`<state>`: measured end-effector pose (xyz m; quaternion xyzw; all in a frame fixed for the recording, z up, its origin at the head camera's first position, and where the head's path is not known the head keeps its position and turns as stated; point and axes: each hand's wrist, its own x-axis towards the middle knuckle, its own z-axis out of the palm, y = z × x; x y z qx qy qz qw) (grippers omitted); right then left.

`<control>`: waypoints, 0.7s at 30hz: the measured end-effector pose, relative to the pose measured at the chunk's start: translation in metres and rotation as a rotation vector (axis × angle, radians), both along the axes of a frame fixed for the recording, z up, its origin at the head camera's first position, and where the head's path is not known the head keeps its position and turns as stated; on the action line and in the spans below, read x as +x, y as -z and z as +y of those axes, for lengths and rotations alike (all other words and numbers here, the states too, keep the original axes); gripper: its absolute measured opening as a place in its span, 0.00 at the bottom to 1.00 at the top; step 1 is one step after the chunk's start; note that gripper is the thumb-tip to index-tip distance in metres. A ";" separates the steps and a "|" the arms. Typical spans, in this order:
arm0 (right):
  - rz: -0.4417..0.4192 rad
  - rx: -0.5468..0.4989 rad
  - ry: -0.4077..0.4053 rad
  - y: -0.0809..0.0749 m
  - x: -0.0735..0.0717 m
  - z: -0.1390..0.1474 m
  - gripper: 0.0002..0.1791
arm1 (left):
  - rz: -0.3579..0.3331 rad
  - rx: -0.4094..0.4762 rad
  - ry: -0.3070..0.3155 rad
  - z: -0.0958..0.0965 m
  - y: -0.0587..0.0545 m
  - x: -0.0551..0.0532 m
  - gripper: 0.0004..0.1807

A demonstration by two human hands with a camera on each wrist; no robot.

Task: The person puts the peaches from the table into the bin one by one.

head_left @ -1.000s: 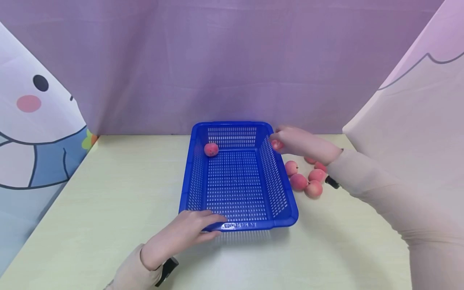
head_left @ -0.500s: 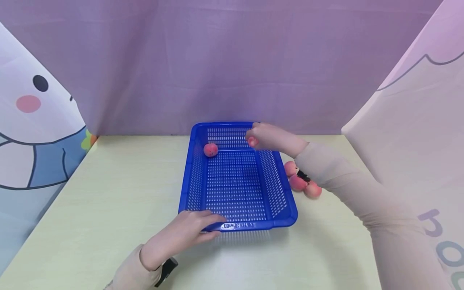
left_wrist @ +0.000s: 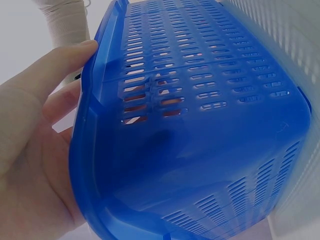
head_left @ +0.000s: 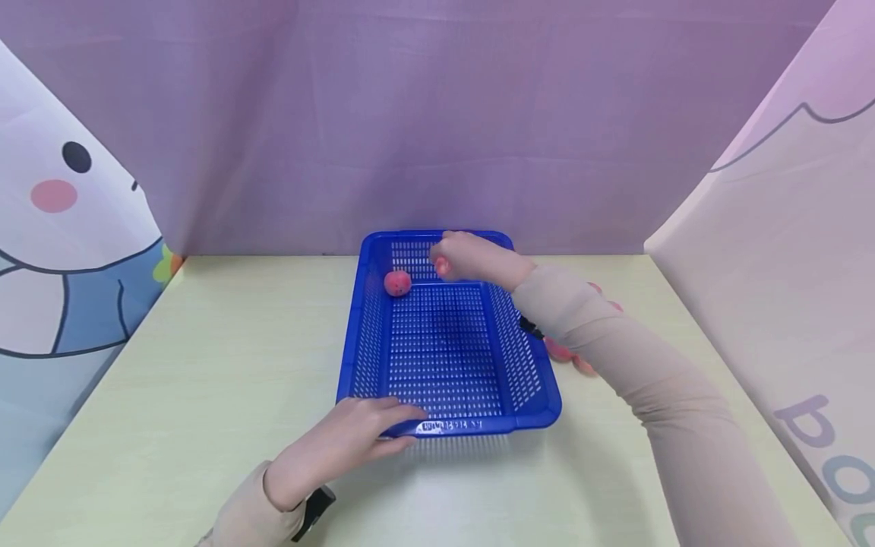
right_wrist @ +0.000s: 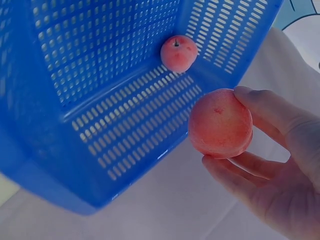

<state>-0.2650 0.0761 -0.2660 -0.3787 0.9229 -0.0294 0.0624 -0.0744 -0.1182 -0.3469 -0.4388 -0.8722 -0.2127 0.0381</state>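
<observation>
A blue perforated plastic basket stands on the table, and one pink peach lies in its far left corner. My left hand grips the basket's near rim, left of its middle; the left wrist view has the thumb and fingers on opposite sides of the rim. Over the far end of the basket, my right hand holds a second peach. Seen from the right wrist, thumb and fingertips pinch this peach, apart from the basket and from the peach in the corner.
Several more peaches lie on the pale table just right of the basket, partly hidden by my right sleeve. A purple cloth hangs behind the table, close to the basket's far rim.
My right hand has carried its peach left from the basket's right rim to above its far end. The left hand and the basket stay essentially where they were.
</observation>
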 end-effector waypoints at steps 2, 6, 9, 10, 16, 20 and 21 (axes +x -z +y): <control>-0.020 -0.003 0.006 0.002 -0.002 -0.005 0.10 | 0.012 0.006 0.004 0.000 0.000 0.000 0.14; -0.061 -0.015 0.037 0.008 -0.005 -0.016 0.11 | 0.027 0.016 0.015 -0.001 0.000 -0.001 0.13; -0.082 -0.027 0.057 0.011 -0.007 -0.024 0.13 | 0.034 0.016 0.021 -0.001 -0.001 -0.001 0.13; -0.086 -0.032 0.059 0.012 -0.007 -0.027 0.14 | 0.033 0.016 0.021 -0.001 -0.001 -0.001 0.13; -0.090 -0.082 0.030 0.016 -0.004 -0.039 0.14 | 0.037 0.014 0.020 -0.002 -0.002 -0.001 0.13; -0.091 -0.106 0.021 0.020 -0.001 -0.046 0.12 | 0.039 0.013 0.020 -0.002 -0.002 -0.001 0.13; -0.094 -0.108 0.025 0.022 0.000 -0.047 0.12 | 0.040 0.013 0.020 -0.002 -0.002 -0.001 0.13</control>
